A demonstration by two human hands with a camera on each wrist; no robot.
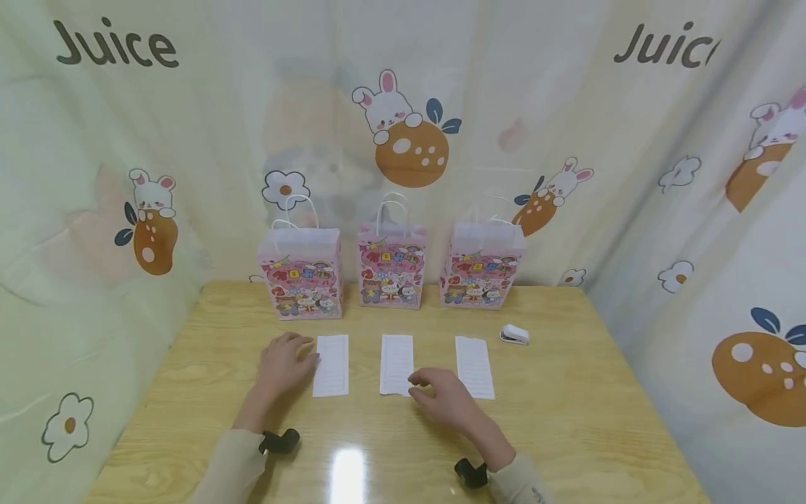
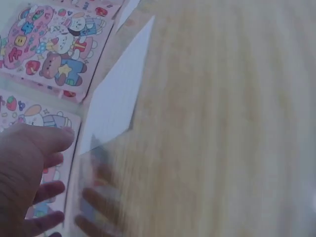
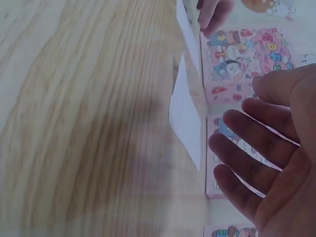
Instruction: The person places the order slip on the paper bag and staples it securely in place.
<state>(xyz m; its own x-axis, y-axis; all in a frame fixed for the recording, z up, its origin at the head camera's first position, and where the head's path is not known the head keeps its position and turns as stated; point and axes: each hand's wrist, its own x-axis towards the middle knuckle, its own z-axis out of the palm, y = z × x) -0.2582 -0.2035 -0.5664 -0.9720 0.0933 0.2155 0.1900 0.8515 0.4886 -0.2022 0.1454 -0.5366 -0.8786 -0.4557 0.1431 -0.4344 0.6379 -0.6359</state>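
Note:
Three white paper slips with printed lines lie in a row on the wooden table. Beside the left slip [image 1: 331,365], at its left edge, is my left hand [image 1: 286,360], fingers loosely bent and holding nothing. My right hand [image 1: 443,395] hovers between the middle slip [image 1: 397,364] and the right slip [image 1: 475,367], its fingertips near the lower right corner of the middle one. In the right wrist view the right hand's fingers [image 3: 247,143] are spread and relaxed with nothing in them. The left wrist view shows the left thumb [image 2: 54,138] held apart from the other fingers.
Three pink cartoon paper bags with white handles stand along the back: a left bag [image 1: 302,276], a middle bag [image 1: 392,269] and a right bag [image 1: 481,269]. A small white stapler [image 1: 514,334] lies right of the slips. A printed curtain [image 1: 239,126] hangs behind the table [image 1: 567,420].

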